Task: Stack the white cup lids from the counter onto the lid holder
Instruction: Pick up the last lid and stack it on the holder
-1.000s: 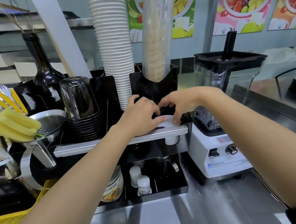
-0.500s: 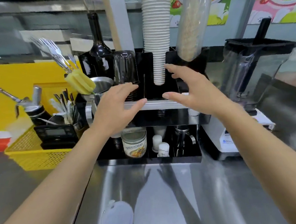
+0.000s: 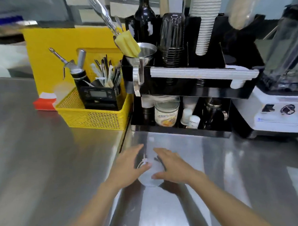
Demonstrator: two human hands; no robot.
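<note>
A small pile of white cup lids (image 3: 150, 177) lies on the steel counter (image 3: 234, 177) close in front of me. My left hand (image 3: 128, 167) rests against its left side with the thumb on the rim. My right hand (image 3: 173, 166) rests against its right side, also with the thumb on it. Both hands have their fingers stretched forward and partly cover the lids. The black lid holder (image 3: 212, 92) stands behind, with a silver bar (image 3: 201, 73) across its front. White lids (image 3: 236, 84) sit in its right slot.
A yellow basket (image 3: 93, 115) with a scale and utensils stands to the left of the holder. A white blender (image 3: 281, 112) is on the right. White paper cups (image 3: 203, 32), dark cups and a bottle rise from the holder. Jars fill its lower shelf.
Both hands left the holder's right slot and dropped to the counter, closing in on the pile of lids. My view tilted down and left.
</note>
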